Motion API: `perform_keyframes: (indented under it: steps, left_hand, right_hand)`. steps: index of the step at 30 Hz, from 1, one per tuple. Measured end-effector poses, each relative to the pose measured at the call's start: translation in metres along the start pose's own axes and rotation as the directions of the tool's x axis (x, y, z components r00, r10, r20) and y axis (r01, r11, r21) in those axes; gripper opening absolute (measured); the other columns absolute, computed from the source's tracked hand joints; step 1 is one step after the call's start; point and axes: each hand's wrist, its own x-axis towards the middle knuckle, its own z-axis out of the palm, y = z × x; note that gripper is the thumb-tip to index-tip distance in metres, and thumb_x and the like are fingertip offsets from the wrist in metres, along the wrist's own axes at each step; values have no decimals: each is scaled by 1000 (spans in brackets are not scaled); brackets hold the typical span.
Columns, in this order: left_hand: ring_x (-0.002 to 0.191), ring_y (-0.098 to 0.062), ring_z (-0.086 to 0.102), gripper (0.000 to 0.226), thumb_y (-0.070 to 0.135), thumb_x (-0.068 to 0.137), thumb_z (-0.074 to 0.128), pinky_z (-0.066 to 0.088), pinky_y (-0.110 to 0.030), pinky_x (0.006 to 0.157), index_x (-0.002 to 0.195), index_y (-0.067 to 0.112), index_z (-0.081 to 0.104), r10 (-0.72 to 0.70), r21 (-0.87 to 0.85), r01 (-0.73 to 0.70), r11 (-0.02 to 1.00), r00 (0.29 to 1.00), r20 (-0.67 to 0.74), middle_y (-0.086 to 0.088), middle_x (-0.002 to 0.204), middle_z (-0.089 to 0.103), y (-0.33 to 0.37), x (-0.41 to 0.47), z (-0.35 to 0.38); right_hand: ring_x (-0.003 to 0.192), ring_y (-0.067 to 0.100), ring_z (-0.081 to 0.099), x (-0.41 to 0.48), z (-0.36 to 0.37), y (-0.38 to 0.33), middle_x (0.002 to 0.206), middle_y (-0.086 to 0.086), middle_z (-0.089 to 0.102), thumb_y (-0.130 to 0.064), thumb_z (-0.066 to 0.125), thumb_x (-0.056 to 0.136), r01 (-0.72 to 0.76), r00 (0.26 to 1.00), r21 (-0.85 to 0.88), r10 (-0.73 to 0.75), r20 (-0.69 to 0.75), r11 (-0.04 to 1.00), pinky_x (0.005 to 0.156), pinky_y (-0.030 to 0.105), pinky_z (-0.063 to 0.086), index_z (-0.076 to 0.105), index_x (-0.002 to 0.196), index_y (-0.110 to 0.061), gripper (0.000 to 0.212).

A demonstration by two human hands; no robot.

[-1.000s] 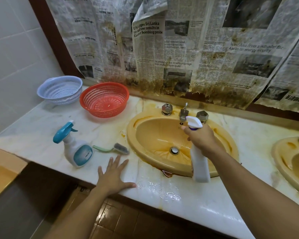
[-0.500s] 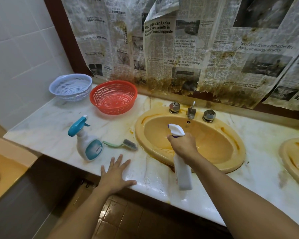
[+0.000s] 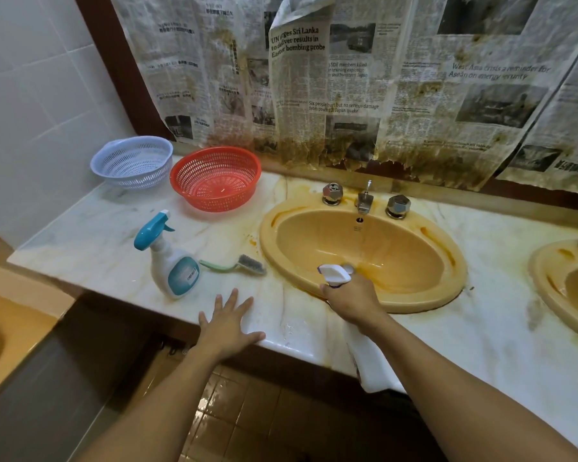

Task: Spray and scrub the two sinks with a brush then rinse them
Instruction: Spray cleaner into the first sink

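Note:
A stained yellow sink [image 3: 411,258] is set in the marble counter [image 3: 488,328]; a second yellow sink [image 3: 554,278] shows at the right edge. My right hand [image 3: 351,300] grips a white spray bottle [image 3: 367,365] at the near rim of the first sink, with the nozzle pointing left and the body hanging below my wrist. My left hand [image 3: 226,323] rests flat on the counter's front edge, fingers spread. A green-handled brush [image 3: 237,264] lies on the counter left of the sink. Beside it stands a teal-topped spray bottle [image 3: 169,261].
A red basket [image 3: 216,176] and a pale blue basket [image 3: 132,160] sit at the back left of the counter. A tap with two knobs [image 3: 364,198] stands behind the first sink. Stained newspaper [image 3: 347,78] covers the wall. Wet brown floor tiles [image 3: 247,421] lie below.
My right hand has drawn the white spray bottle from near the tap back and left to the sink's near rim. The view has shifted right across the frames. My left hand has stayed put.

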Motion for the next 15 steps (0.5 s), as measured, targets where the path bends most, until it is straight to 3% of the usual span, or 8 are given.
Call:
perform_keyframes:
  steps: [2,4,11,15]
  left_hand:
    - [157,-33,-13,92,71,91,55,3,-67,121,163,40,9,-4,-3,4,1000,1000,4,3,171,-16,2,-1,1]
    - [157,-35,-12,91,69,91,57,4,-68,122,163,39,10,-11,-15,11,1000,1000,10,2,172,-15,5,-1,2]
    - [156,-40,-14,95,71,88,60,2,-68,120,162,41,9,1,8,-2,1000,999,40,3,171,-16,38,-9,17]
    - [157,-39,-11,91,64,89,65,5,-69,120,162,40,14,24,-24,-22,999,998,66,3,172,-11,66,-12,21]
  right_hand:
    - [68,18,58,-6,-2,10,85,3,65,-28,66,85,-39,999,-9,39,-31,999,52,27,40,65,87,-15,13]
    - [63,19,54,-12,-8,20,79,3,62,-25,67,85,-75,996,41,77,-50,996,52,27,38,59,74,-14,17]
    - [77,26,65,-45,-40,63,79,6,68,-38,77,84,-87,995,128,94,-43,988,66,32,46,70,85,-16,23]
    - [82,18,64,-59,-48,85,89,-1,69,-39,75,86,-107,990,138,119,-76,985,70,33,50,70,95,-22,20]
